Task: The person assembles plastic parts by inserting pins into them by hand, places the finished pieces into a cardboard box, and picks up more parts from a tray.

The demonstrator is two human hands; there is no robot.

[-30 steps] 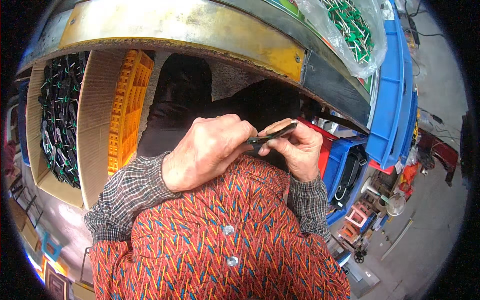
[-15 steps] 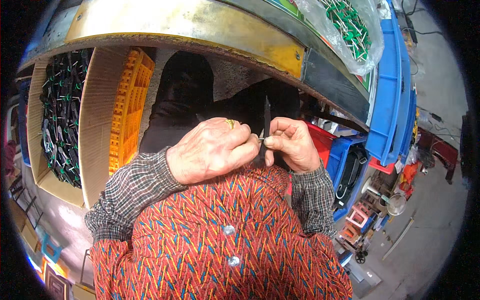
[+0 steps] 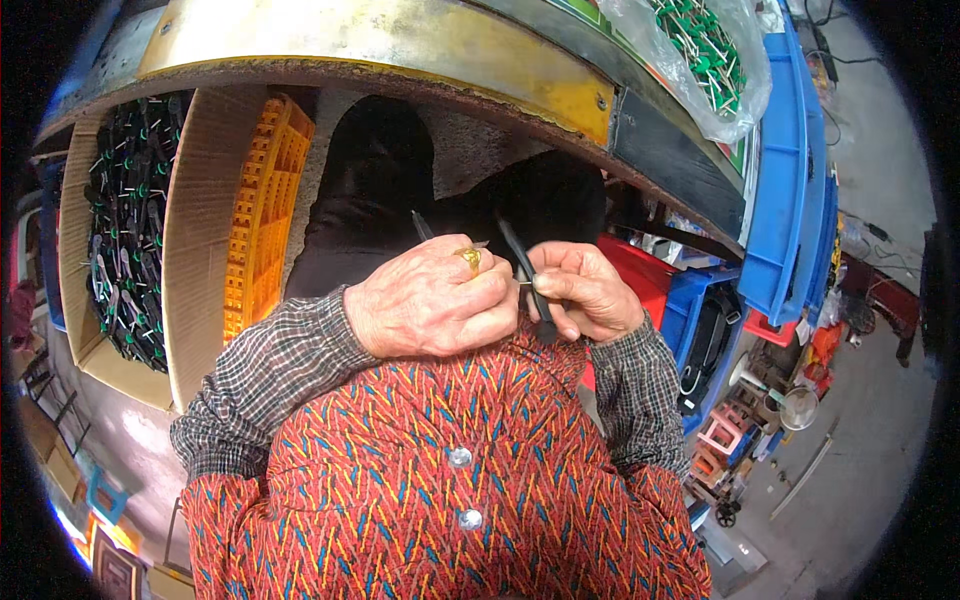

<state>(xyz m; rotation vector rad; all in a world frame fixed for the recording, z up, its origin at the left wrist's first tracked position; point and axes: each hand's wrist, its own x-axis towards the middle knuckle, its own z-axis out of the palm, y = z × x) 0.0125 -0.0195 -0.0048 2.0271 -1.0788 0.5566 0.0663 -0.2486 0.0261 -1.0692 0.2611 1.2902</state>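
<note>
My left hand (image 3: 435,305), with a gold ring, is closed, its fingertips meeting my right hand over my lap. What it grips is mostly hidden; a dark pointed tip (image 3: 422,226) sticks out beyond its knuckles. My right hand (image 3: 588,292) pinches with thumb and fingers at a narrow black strip (image 3: 515,245), which slants between the two hands, its upper end leaning left. A short thin metal pin (image 3: 525,284) shows between the fingertips of both hands, crossing close to the strip. Whether the pin goes into the strip, I cannot tell.
Left stands a cardboard box (image 3: 205,250) of black pieces with green parts and metal pins, beside an orange plastic crate (image 3: 265,220). A worn table edge (image 3: 400,45) runs ahead. Right are a clear bag (image 3: 735,125) of green-headed pins, blue trays (image 3: 785,180) and a red bin (image 3: 640,280).
The black strip has swung from nearly upright to a slant, its top end moving left and its lower end now showing by my right fingers. A dark tip shows more clearly beyond my left hand.
</note>
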